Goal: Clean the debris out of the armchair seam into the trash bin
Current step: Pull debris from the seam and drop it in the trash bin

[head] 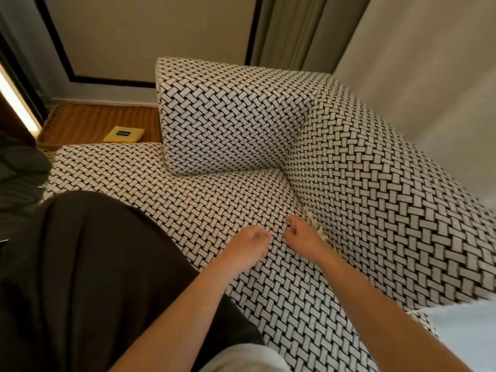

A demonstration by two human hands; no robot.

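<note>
Wicker tray [88, 122] sitting behind seat at left rear, holding flat yellow packet [124, 134]. Armchair [228, 114] in black-and-white weave standing against beige wall [150, 30], curtain [290, 30] hanging behind. Pale debris [320, 233] lying in seam [298, 202] between seat and right-side arm. Right hand [300, 234] resting on seat just beside debris, fingers curling inward; whether pinching any bits, cannot tell. Left hand [251, 241] resting on seat near right hand, fingers curling under, nothing showing in them. Dark garment [94, 264] covering lower left.
</note>
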